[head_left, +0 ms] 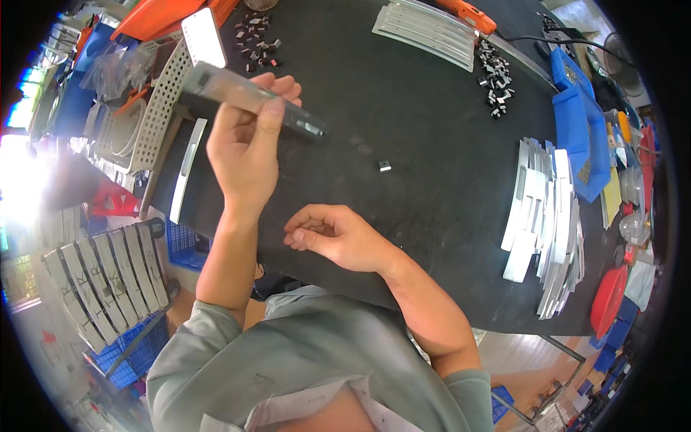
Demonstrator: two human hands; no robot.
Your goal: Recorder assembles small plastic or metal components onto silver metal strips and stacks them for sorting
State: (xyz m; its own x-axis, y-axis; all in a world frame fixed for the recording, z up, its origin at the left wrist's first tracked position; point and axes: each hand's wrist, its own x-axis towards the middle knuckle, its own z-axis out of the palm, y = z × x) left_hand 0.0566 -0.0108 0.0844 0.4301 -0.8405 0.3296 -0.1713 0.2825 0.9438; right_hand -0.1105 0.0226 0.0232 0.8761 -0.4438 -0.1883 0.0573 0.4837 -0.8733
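My left hand (248,147) is raised over the left part of the dark table, thumb and fingers closed on a long flat grey strip (227,88). The strip is tilted and somewhat blurred; a darker end with a shiny bit points to the right. Lower down, near the table's front edge, my right hand (331,236) hovers with its fingers curled toward the thumb. Anything it may hold is hidden. A small black-and-silver clip-like piece (384,166) lies alone on the table, beyond my right hand and apart from both hands.
Stacked pale strips (536,216) lie at right, beside blue bins (579,140). Small black-and-silver pieces (495,79) lie below more strips (425,32) and an orange tool (468,14). Another pile (255,43) sits far left, near a white phone-like slab (204,37) and perforated basket (155,119).
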